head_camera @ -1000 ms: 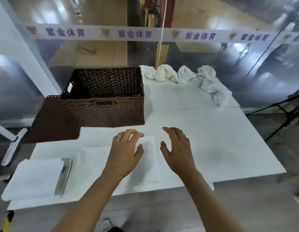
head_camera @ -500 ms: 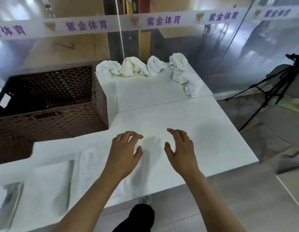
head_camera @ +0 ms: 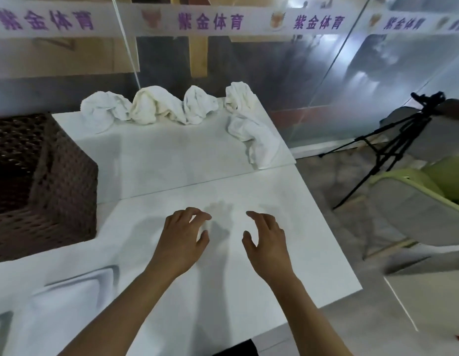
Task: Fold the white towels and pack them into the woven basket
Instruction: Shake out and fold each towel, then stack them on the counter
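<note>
Both hands hover over the bare white table [head_camera: 287, 227] near its front. My left hand [head_camera: 183, 238] has loosely curved fingers and holds nothing. My right hand [head_camera: 268, 241] is likewise relaxed and empty, a hand's width to the right. Several crumpled white towels [head_camera: 156, 105] lie in a row along the table's far edge. One more crumpled towel [head_camera: 256, 134] trails down the far right side. The brown woven basket [head_camera: 56, 181] stands at the left, partly cut off by the frame. A folded white towel [head_camera: 69, 299] lies at the lower left, blurred.
A glass wall with a printed banner [head_camera: 210, 21] runs behind the table. A black tripod [head_camera: 392, 147] and a green-and-grey chair [head_camera: 423, 199] stand on the floor to the right, close to the table's right edge.
The view has swung right, so the basket and folded towels slid left. Both hands left the folded towel and now hover over bare table, closer to the crumpled towels.
</note>
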{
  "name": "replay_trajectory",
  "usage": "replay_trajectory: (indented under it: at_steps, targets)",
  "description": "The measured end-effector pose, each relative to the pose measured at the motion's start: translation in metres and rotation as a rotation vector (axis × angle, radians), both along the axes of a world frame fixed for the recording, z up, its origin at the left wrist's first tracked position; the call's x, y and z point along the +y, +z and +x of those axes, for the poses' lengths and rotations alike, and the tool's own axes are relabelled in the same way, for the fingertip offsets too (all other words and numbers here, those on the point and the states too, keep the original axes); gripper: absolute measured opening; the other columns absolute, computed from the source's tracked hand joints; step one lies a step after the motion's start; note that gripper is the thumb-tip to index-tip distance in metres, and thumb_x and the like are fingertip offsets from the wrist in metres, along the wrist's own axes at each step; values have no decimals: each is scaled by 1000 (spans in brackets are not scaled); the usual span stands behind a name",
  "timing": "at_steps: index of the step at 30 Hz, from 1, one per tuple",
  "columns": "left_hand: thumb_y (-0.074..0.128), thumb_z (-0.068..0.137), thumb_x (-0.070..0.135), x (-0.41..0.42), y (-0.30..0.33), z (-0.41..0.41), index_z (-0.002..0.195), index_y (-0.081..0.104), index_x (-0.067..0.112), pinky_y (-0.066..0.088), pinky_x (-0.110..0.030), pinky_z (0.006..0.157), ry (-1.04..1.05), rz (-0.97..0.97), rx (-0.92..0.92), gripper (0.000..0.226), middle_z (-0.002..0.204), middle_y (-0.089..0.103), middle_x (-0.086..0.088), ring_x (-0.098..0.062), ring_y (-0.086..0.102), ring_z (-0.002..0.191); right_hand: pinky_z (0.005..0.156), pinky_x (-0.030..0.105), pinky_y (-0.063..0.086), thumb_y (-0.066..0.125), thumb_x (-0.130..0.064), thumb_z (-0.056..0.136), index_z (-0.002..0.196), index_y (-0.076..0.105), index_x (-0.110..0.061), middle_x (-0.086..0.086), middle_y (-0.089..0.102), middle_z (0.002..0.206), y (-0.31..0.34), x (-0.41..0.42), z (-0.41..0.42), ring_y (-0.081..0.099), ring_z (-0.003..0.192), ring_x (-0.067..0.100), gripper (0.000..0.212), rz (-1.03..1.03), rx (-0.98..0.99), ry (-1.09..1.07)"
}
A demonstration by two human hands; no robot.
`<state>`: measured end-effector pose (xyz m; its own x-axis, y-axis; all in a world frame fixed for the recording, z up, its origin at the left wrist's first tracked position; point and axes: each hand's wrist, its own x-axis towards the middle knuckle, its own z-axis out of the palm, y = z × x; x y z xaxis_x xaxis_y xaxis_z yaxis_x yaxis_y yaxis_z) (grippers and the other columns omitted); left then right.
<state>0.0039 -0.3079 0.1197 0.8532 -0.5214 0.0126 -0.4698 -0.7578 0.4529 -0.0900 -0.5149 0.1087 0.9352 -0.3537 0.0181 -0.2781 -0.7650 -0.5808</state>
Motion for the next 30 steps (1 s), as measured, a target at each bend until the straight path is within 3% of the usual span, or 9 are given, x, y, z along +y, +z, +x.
replay_trajectory:
  at_steps: [11,17,21,23,25,27,30]
  targets:
    - [61,93,23,-108,-67,80,124,63,26,35,-36,102,169,46,130,31,123,58,5,-25,52,115,101,35,38,62,-19,95,142,54,-20,2,53,133,-59,-126,113,57,115,26,47,84,122,122]
    - [66,85,16,-142,-122,105,120,65,23,40,-39,97,257,125,182,35,124,58,2,-28,53,112,98,49,46,67,-16,89,145,50,-18,13,52,131,-92,-203,211,57,110,37,58,-5,68,96]
    - [70,79,16,-140,-146,96,129,61,24,44,-43,95,278,226,208,51,134,57,1,-28,55,118,110,50,35,69,-28,86,158,28,-28,12,35,154,-95,-239,284,42,134,37,83,-178,130,120]
    - [73,77,19,-136,-154,89,137,56,25,47,-44,94,265,270,239,62,143,53,-1,-29,54,125,116,50,27,73,-37,84,161,10,-36,8,19,165,-97,-255,311,30,146,34,100,-208,283,165]
    - [74,76,22,-133,-159,84,143,51,26,49,-44,93,247,314,263,70,151,47,-1,-29,49,132,114,53,29,77,-38,82,161,0,-41,5,10,168,-103,-266,325,28,147,36,110,-179,457,255]
    - [74,77,23,-132,-162,83,146,48,26,49,-44,93,247,329,275,74,154,43,0,-29,47,136,109,51,37,77,-28,84,161,5,-42,7,17,165,-109,-268,329,36,138,40,107,-141,493,325]
    - [75,78,24,-134,-163,85,145,50,25,49,-44,92,279,305,270,72,153,46,-1,-31,49,133,98,46,47,67,-7,84,158,24,-38,10,41,145,-117,-256,315,51,120,40,91,-87,342,363]
